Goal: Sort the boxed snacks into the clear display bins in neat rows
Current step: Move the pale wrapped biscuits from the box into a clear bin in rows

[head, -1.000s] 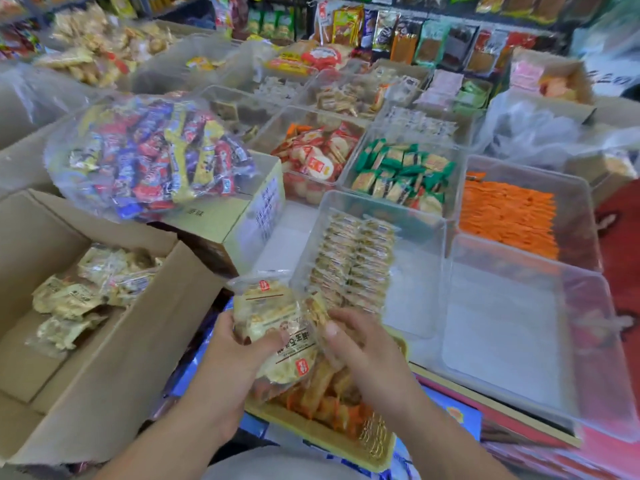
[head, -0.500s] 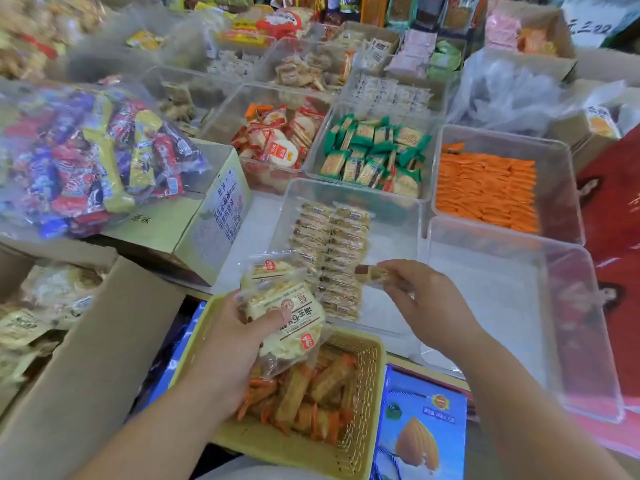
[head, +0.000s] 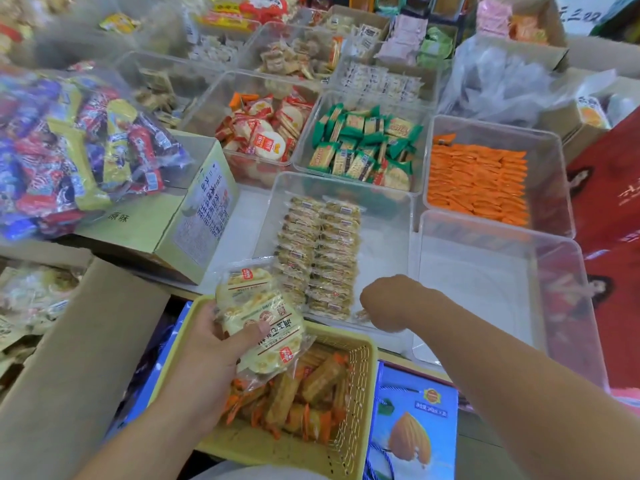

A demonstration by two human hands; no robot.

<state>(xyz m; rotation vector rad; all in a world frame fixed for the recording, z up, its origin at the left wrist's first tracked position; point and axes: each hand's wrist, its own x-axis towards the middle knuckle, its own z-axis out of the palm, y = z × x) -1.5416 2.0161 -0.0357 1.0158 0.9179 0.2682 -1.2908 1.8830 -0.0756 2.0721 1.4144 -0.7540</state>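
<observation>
Though half-bare, bin [head: 398, 216] of snack packets [head: 320, 258]

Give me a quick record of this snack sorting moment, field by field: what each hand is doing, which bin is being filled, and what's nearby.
left hand: holds an open snack bag above the yellow basket
right hand: lowered at the near end of the clear bin, at a small snack piece; grip hidden
bin contents: two neat rows of wrapped snacks, right part bare
bin to the right: no snacks in it
bin behind that: orange packets in rows
basket contents: orange-wrapped snacks
</observation>
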